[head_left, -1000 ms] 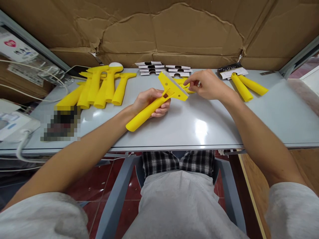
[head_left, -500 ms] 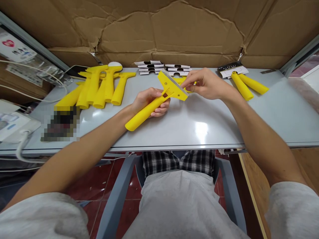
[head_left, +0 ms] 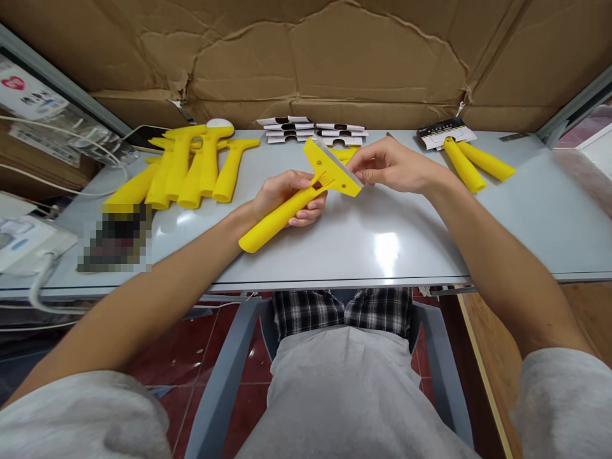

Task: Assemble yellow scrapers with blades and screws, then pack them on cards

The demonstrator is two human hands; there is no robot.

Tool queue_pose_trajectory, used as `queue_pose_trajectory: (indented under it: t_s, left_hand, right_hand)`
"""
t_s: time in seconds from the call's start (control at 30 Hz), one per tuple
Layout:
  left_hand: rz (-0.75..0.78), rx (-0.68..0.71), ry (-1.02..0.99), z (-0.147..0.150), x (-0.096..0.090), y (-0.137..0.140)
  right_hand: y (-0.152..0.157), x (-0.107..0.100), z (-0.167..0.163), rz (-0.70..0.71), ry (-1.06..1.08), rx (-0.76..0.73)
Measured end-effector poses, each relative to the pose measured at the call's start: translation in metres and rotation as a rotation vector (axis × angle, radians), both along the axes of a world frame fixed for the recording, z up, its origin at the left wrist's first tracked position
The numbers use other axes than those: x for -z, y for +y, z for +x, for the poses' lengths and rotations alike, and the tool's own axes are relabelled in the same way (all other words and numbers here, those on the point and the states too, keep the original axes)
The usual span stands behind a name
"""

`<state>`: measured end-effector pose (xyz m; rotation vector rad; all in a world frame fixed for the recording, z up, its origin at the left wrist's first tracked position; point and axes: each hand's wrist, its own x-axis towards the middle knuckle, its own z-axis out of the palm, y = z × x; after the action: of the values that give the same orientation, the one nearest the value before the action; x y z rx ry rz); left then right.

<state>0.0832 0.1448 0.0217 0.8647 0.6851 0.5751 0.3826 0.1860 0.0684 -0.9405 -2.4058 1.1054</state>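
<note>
A yellow scraper (head_left: pixel 280 218) with a wide head and a metal blade edge is held tilted above the table. My left hand (head_left: pixel 285 194) is closed around its neck, the hollow handle end pointing down and to the left. At the right side of the head, my right hand (head_left: pixel 389 167) has thumb and fingers pinched against the blade edge. Its fingertips are partly hidden behind the head, so their exact hold is hard to see. Behind the head lies another yellow piece (head_left: pixel 345 154), mostly covered.
Several yellow scraper handles (head_left: pixel 224 175) are heaped at the left. Stacked white-and-black cards (head_left: pixel 289 127) stand at the back. On the right, two yellow handles (head_left: pixel 463 167) lie by a black-and-white card packet (head_left: pixel 447 132). A loose blade (head_left: pixel 514 136) is near the back right. Cardboard (head_left: pixel 306 57) walls the table's back.
My right fingers have drawn closer together at the blade edge, the index finger now more bent. The left hand and scraper have hardly moved.
</note>
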Motion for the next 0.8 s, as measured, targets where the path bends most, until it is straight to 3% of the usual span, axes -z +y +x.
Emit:
queue_pose_trajectory:
  t_s: [0.13,0.57,0.8]
  left_hand:
    - [-0.054,-0.021,-0.013,0.0001,0.0035,0.0015]
    - [0.023,-0.016,-0.012,-0.0015,0.0057,0.0021]
    - [0.125,-0.003,0.003,-0.0003,0.002,0.0009]
  right_hand:
    - [-0.0017,-0.0006,-0.0008,0.017,-0.025,0.02]
    - [0.0003,0.0017,-0.0014,-0.016,0.006,0.03]
    - [-0.0076,-0.0081,0.0038,0.139,0.088,0.205]
